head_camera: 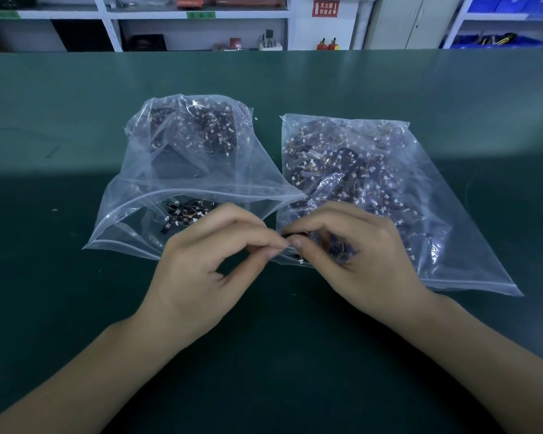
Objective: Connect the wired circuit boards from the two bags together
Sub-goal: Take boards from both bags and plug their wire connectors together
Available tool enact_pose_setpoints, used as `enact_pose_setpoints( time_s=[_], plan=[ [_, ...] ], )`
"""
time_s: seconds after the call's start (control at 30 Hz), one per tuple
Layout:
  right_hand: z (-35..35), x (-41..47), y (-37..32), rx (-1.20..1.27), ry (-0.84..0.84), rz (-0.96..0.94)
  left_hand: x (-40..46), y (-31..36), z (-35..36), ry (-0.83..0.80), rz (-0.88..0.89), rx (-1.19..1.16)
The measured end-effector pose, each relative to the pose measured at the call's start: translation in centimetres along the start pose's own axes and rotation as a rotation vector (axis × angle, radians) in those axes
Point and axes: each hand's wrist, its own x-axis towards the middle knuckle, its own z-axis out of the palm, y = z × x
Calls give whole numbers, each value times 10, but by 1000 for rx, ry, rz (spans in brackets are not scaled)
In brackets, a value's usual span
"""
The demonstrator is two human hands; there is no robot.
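Seen from above, two bare hands meet over a dark green tabletop (76,308). The left hand (207,264) has its thumb and forefinger pressed together in a pinching grip on something too small to make out. The right hand (351,255) pinches a small dark circuit board (293,235) with thin wires; the two pinches touch fingertip to fingertip, just in front of two clear plastic bags. The left bag (182,170) lies with its zip mouth gaping toward the person, with dark boards heaped at its far end and a few loose ones near the opening. The right bag (373,189) lies flat just beside it, filled with dark boards bearing small white connectors. Beyond the tabletop stand white shelves (107,23).
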Motion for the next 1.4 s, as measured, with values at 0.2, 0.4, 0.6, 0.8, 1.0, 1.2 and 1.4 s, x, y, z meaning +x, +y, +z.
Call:
enact_pose_setpoints(
  time_s=[0.2,0.4,0.6,0.8,1.0,1.2,1.4],
  plan=[
    [-1,1,-4,256,23,120,-2,-2,-3,84,-89,25],
    [2,-1,-11,464,-14,193,-4,-5,-2,-42,-119,108],
    [2,1,-9,386,-11,212,-2,-2,-4,-13,-112,136],
    [1,1,-9,353,-68,195,-2,0,-3,-31,-112,157],
    [0,1,-10,331,-77,183,-1,1,-4,-39,-87,174],
    [0,2,-9,322,-79,179,-1,2,-5,-49,-82,179],
    [-1,1,-9,313,-72,184,-1,1,-5,-62,-105,167]
  ],
)
